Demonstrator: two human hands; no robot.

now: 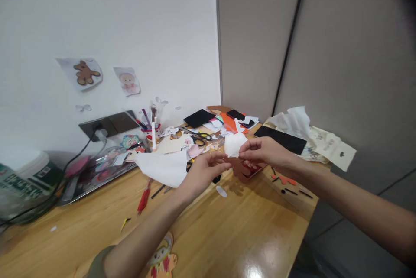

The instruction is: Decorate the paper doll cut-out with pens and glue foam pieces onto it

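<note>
My left hand (208, 167) reaches in over the wooden table, thumb and fingertips closed at the edge of a brown paper cut-out (239, 169) with a rounded outline. A shadow falls on the wood just below that cut-out. My right hand (263, 151) pinches between thumb and index finger near the lower edge of a small white piece of paper (235, 144). Both hands are close together, fingertips almost meeting. Behind the cut-out, a dark red item (255, 170) is partly hidden. A white oval scrap (221, 191) lies below my left hand.
Left of my hands are a larger white sheet (165, 167), a red-handled tool (143, 198) and a tray of stickers (107, 169). Scissors (199, 134), paper scraps and a black tablet-like slab (281, 138) lie behind. Orange bits (287, 180) sit near the right edge.
</note>
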